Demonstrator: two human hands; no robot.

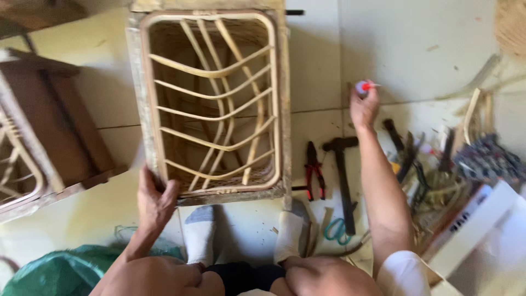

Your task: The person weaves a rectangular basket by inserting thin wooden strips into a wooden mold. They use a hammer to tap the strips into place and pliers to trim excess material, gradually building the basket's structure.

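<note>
Rattan frame point(213, 104) stood on the floor point(416, 49), steadied at its near-left corner by left hand point(155, 200) fingers curled round it; right hand point(364, 104) pinched a small red-capped tube point(363, 86) beyond the hammer point(342, 175)

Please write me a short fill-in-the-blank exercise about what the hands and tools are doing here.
1. The left hand grips the ____ corner of the rattan frame.
2. The right hand holds a small tube with a ____ nozzle.
3. The pliers lie left of the ____.

Missing: near-left; red; hammer
</note>
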